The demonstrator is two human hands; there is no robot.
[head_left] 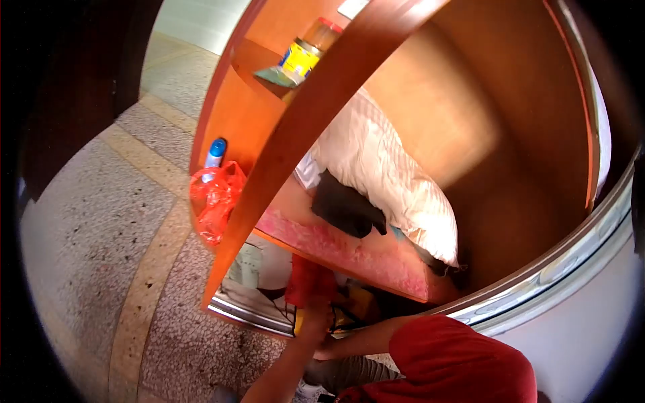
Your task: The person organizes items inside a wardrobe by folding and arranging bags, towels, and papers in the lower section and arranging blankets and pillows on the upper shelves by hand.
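Observation:
At the low front compartment of an orange-brown wooden cabinet, my left hand [318,316] reaches in against a red cloth-like item [304,283]. Its fingers look curled, but what lies in them is hidden in shadow. My right hand [326,349] is just below, beside the left wrist and partly covered by it; its fingers do not show clearly. A yellow and black item [363,303], perhaps a bag, sits in the dark compartment beside my hands. Pale papers or packaging [247,265] lie toward the left of the same compartment.
Above my hands, a pink-patterned shelf [396,265] holds a striped cream quilt or pillow [393,171] and a black cloth [346,205]. Side shelves hold a red plastic bag [218,198], a blue-capped bottle [214,153] and a yellow-labelled container [299,59]. A wooden upright [295,127] stands between.

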